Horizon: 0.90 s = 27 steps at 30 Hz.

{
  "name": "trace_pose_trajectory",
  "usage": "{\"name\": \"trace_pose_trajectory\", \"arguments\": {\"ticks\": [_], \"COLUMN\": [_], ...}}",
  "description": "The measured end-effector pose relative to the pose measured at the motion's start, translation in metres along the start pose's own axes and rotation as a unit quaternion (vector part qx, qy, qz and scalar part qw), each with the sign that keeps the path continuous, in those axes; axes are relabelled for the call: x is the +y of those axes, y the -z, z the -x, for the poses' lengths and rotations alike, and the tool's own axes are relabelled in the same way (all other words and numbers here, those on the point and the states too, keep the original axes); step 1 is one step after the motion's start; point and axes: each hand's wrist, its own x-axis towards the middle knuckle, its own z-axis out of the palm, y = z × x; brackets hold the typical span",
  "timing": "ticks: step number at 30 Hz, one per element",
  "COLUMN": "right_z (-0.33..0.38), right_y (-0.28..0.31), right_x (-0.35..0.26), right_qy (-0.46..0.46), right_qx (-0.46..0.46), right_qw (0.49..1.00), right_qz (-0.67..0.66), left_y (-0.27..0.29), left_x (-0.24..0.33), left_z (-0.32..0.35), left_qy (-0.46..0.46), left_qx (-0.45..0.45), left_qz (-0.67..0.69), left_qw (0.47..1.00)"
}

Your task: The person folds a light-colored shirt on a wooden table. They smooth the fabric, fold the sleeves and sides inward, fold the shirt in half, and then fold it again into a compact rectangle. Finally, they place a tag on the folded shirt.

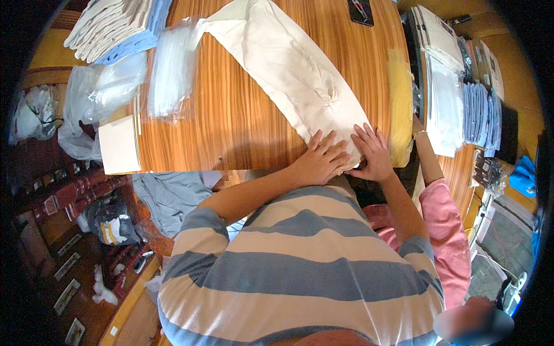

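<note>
A cream garment [288, 66], long and narrow like folded trousers, stretches across the wooden table [225, 127] from the far middle to the near right edge. Creases run through its near part. My left hand [323, 157] lies on the near end of the cloth with its fingers spread. Beside it, my right hand [374, 154] rests at the cloth's right corner, fingers stretched forward and thumb toward the left hand. Both hands are open. The near end of the garment is partly hidden under my hands.
Stacked cream and blue garments [118, 29] and clear plastic bags [171, 69] lie at the left. A yellow packet [400, 104] lines the right edge. A person in a pink sleeve [444, 230] is close on my right, by folded blue clothes [476, 115]. A dark tray [362, 11] sits far right.
</note>
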Motion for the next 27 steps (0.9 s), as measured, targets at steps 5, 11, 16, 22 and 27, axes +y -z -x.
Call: {"name": "trace_pose_trajectory", "arguments": {"ticks": [5, 11, 16, 22, 27], "right_z": [0.003, -0.090, -0.221, -0.252, -0.239], "right_y": [-0.001, 0.021, 0.021, 0.011, 0.015], "right_x": [0.019, -0.009, -0.022, -0.023, -0.020], "right_qy": [-0.013, -0.186, -0.188, -0.209, -0.258], "right_qx": [0.083, 0.233, 0.223, 0.160, 0.134], "right_qw": [0.991, 0.803, 0.928, 0.955, 0.946], "right_qz": [-0.105, -0.515, -0.231, -0.138, -0.143], "left_y": [0.032, 0.061, 0.103, 0.110, 0.096], "left_x": [-0.010, -0.039, -0.099, -0.119, -0.117], "left_z": [0.001, 0.009, -0.002, -0.011, -0.011], "left_qy": [0.184, 0.236, 0.383, 0.197, 0.135], "left_qx": [-0.099, 0.144, 0.328, 0.157, -0.039], "left_qz": [0.472, 0.834, 0.548, -0.089, -0.092], "left_qw": [0.856, 0.478, 0.668, 0.964, 0.986]}}
